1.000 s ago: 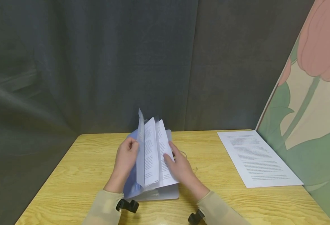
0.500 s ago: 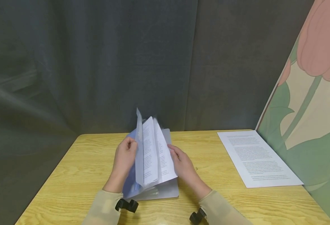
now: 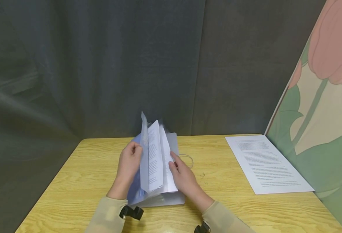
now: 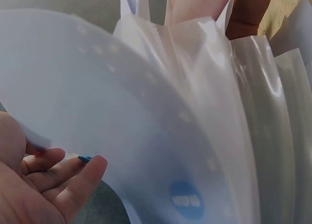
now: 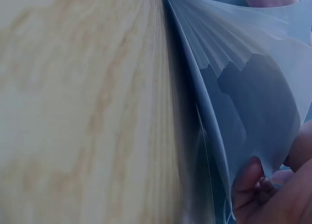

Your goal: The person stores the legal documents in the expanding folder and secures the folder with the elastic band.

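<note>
A translucent expanding document folder point(image 3: 172, 200) with a blue cover stands fanned open on the table, with printed sheets point(image 3: 155, 157) between its clear pockets. My left hand point(image 3: 128, 164) pinches the raised front flap point(image 3: 144, 158) at its left edge. In the left wrist view, this hand's fingers point(image 4: 80, 187) curl at the edge of the flap, which bears a round blue label point(image 4: 186, 199). My right hand point(image 3: 185, 177) holds the inner pages at their right edge. From the right wrist view, its fingers point(image 5: 246, 180) bend around a thin pocket edge; the fingertips behind it are hidden.
A single printed sheet point(image 3: 265, 163) lies flat at the table's right side, beside the tulip-patterned panel point(image 3: 319, 139). The folder's elastic cord point(image 3: 192, 160) loops out on the right. A dark curtain point(image 3: 142, 64) hangs behind the wooden table point(image 3: 80, 184).
My right hand first slid to the right with the inner sheet's edge, then came back left, its thumb and forefinger now spread apart. The left hand shifted slightly left with the flap.
</note>
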`<state>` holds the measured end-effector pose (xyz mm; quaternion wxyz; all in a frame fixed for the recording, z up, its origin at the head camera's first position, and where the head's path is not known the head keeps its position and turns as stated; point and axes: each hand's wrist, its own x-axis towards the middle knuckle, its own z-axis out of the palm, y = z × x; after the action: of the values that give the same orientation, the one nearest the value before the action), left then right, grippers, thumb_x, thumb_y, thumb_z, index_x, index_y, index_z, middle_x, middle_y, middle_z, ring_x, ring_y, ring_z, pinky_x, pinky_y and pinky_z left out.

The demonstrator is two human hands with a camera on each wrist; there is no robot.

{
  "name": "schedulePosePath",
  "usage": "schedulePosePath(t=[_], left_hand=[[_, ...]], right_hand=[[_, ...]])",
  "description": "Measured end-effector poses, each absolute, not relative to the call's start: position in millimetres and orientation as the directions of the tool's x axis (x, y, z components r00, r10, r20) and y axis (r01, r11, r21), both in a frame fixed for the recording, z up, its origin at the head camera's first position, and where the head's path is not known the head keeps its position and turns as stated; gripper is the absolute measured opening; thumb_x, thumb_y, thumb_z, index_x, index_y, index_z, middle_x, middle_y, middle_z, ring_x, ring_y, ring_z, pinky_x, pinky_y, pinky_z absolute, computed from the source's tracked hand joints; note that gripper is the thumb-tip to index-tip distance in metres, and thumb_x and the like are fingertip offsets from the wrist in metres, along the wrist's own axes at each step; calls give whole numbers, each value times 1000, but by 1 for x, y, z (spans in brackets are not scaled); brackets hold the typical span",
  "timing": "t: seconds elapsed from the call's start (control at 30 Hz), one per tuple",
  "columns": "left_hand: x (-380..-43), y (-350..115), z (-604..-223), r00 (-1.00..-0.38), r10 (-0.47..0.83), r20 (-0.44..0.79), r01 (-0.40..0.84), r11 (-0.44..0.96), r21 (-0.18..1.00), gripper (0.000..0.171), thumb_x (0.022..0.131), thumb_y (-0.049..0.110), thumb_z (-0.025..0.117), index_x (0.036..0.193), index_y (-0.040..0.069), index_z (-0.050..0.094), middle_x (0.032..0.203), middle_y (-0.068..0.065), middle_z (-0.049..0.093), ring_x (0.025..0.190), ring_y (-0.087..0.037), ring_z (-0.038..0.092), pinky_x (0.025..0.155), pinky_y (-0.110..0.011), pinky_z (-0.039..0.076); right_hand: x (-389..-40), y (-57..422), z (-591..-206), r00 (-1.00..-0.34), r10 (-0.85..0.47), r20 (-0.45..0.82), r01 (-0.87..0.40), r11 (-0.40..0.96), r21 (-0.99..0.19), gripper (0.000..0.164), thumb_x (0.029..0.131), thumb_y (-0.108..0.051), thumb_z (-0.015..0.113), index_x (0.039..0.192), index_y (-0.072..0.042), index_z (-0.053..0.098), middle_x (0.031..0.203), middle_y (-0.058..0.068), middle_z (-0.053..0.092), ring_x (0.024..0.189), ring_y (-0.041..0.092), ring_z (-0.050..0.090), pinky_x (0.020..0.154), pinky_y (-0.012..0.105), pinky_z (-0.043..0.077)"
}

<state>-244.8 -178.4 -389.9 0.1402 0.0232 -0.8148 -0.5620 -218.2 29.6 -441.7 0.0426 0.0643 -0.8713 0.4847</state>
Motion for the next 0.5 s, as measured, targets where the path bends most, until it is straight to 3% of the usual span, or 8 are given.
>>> schedulePosePath(t=[0.23,0.5], left_hand=[[-244,-178,-389,-959,-199,200,117,363,924,19,107,13,49,98,5,64,86,-9,53,79,-22,51,62,-30,39],[-244,-178,-389,-961,-202,188,106,358,928,19,108,14,49,100,5,64,89,-10,54,81,-23,52,64,-31,40]], right_hand=[[-219,29,-444,-991,-73,114,-135,509,-850,57,117,-29,54,169,-11,43,110,5,66,92,19,62,81,41,55],[-215,28,-445,-986,-84,143,-165,540,-825,58,115,-29,59,167,-6,46,130,12,67,107,21,65,93,45,57]])
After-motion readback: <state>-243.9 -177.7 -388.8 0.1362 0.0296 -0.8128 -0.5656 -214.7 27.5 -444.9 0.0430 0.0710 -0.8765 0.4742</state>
